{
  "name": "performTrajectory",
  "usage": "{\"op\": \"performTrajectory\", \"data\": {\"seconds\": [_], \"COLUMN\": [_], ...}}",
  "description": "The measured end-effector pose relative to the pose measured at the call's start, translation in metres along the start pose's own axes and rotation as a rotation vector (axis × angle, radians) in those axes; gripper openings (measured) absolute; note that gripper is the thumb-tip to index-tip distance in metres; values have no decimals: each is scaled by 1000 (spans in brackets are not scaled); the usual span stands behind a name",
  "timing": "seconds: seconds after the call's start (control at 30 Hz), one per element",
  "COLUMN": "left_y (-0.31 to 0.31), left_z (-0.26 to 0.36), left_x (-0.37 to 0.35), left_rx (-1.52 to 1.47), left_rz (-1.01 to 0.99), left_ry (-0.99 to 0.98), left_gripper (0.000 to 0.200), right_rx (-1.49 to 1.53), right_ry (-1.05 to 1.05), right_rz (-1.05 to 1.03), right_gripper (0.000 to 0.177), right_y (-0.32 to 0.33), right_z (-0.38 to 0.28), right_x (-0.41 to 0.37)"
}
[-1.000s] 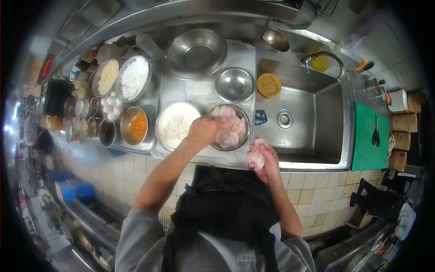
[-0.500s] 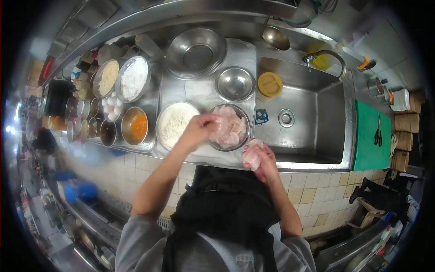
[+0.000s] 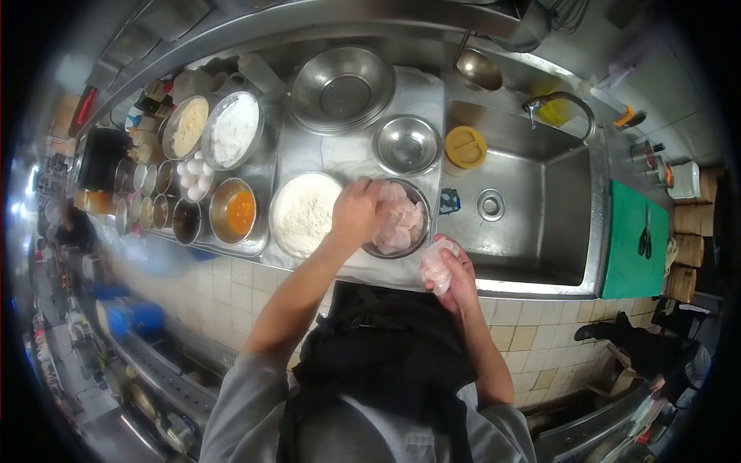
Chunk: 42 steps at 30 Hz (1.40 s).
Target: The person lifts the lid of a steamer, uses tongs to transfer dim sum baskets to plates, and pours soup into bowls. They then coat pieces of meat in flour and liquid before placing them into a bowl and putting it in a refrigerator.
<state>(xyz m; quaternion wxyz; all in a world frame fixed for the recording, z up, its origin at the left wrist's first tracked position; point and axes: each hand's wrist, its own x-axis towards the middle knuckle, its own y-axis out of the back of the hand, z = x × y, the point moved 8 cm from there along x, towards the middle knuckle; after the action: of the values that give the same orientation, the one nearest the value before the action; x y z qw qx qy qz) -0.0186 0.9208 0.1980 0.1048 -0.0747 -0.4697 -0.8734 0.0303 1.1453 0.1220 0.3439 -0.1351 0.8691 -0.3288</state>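
A metal bowl (image 3: 421, 245) holds pale pink, translucent slices of raw meat or fish (image 3: 403, 217). My left hand (image 3: 358, 211) reaches over the bowl's left rim, its fingers curled down onto the slices and partly hidden. Just below the bowl's right side, my right hand (image 3: 457, 279) is closed around a wad of the same raw slices (image 3: 438, 266), in front of the counter edge. Left of my left hand stands a wide bowl of white flour (image 3: 303, 212).
Stacked metal bowls (image 3: 340, 89) and a small bowl (image 3: 407, 145) sit behind. A yellow-lidded tub (image 3: 465, 148) stands by the sink (image 3: 532, 224). Beaten egg (image 3: 240, 212), eggs (image 3: 194, 179) and powder bowls (image 3: 234, 131) are left; scissors (image 3: 645, 241) lie on a green board (image 3: 629, 266). Someone is at right.
My left hand has shifted slightly up, with its fingers turned down further onto the slices in the bowl. My right hand still holds its wad, now turned a little. The view has shifted slightly.
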Motion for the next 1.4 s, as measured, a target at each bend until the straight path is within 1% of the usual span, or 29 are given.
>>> {"op": "performTrajectory", "data": {"seconds": [0.03,0.07,0.1,0.17,0.2,0.27,0.3,0.37,0.4,0.47,0.5,0.53,0.57,0.6,0.63,0.7,0.8,0.83,0.9,1.0,1.07,1.1,1.17,1.2,1.23,1.3,1.33,1.37,1.4], "left_y": [-10,-16,-19,-21,-22,-24,-25,-31,-21,-17,-22,-35,-37,-36,-30,-18,-3,-5,0,2,5,9,26,29,34,50,51,51,53], "left_z": [-8,3,2,17,18,12,15,17,26,12,1,-33,-44,-45,-46,-35,-21,-24,-31,-14,2,3,3,-7,-15,-55,-68,-87,-100], "left_x": [0,-1,-2,-10,-11,-6,-3,3,8,13,13,6,-1,-6,-8,-10,-8,-13,-23,-68,-92,-101,-109,-115,-116,-127,-126,-125,-123], "left_rx": [185,314,311,288,287,235,234,240,239,-20,-22,-423,-825,-1089,-1086,-1465,-1552,-1554,-1181,-856,-797,-802,-944,-1030,-1040,-985,-1005,-1097,-1191], "left_rz": [-33,-97,-95,2,2,-47,-47,-136,-133,-305,-305,-320,-324,-319,-317,-270,-313,-302,-267,-323,-310,-297,-155,-145,-146,79,56,101,144], "left_ry": [-39,-168,-172,-398,-401,-276,-278,-210,-210,206,201,438,671,759,760,856,789,787,623,552,469,476,487,557,555,811,802,808,813], "left_gripper": [23,25,25,28,28,27,27,26,26,20,20,19,17,18,18,25,32,32,32,31,31,31,35,41,41,47,47,50,53], "right_rx": [21,17,3,-9,19,47,46,43,54,62,36,12,17,37,56,62,59,55,24,-38,-128,-139,-158,-190,-250,-385,-461,-466,-539], "right_ry": [3,8,14,20,27,38,43,46,47,56,64,70,73,86,96,92,82,75,70,37,-5,-13,-87,-88,-127,-177,-191,-176,-127], "right_rz": [5,4,28,52,50,51,58,62,54,50,68,86,86,80,74,66,61,67,48,-15,-68,-74,-164,-260,-246,-229,-223,-196,-254], "right_gripper": [41,41,40,40,40,40,39,39,39,38,37,37,37,36,36,36,35,35,35,35,39,39,46,50,53,62,67,67,71], "right_y": [0,1,5,9,11,13,15,15,14,14,14,14,16,21,24,25,23,23,20,-7,-32,-50,-97,-118,-132,-166,-179,-188,-199], "right_z": [-2,-4,-4,-3,-3,-5,-6,-5,-4,-9,-12,-14,-14,-15,-15,-15,-14,-13,-12,-5,-2,-1,15,25,38,63,75,84,93], "right_x": [-1,-2,-4,-6,-6,-6,-7,-7,-7,-9,-12,-14,-13,-13,-14,-15,-15,-14,-13,3,10,14,24,34,41,53,58,65,71]}}
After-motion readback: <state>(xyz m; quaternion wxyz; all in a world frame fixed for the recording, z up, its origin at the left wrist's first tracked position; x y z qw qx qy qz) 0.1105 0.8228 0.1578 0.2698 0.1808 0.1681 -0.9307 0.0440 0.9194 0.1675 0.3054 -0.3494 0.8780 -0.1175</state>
